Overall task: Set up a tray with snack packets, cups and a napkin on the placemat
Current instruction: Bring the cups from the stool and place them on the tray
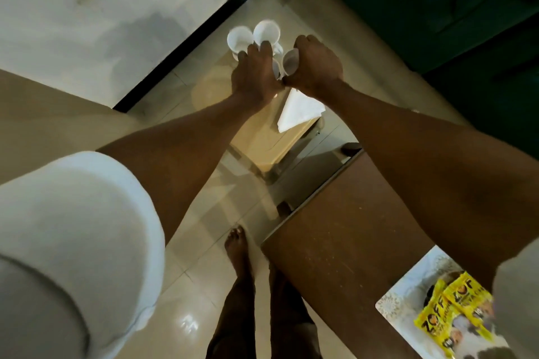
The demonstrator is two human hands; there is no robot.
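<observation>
Left sleeve (78, 227): white, short, thick rolled-looking hem. Right sleeve (516, 285): white too, only a corner in view, blurred. Forearms (175, 154) bare. Left hand (256, 73) and right hand (316, 67) bare. Foot (236, 245) bare. Legwear too dim to tell.

floor (204, 242): glossy beige tiles, light glare (186, 326)
table (335, 242): brown wood, lower right
upper left: pale surface (73, 9), black edge strip (189, 40)
upper right: dark green furniture (437, 9)

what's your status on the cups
Left hand on the cups, grip unclear. Right hand round one cup. Napkin beside them, untouched. Packets on the table.
</observation>
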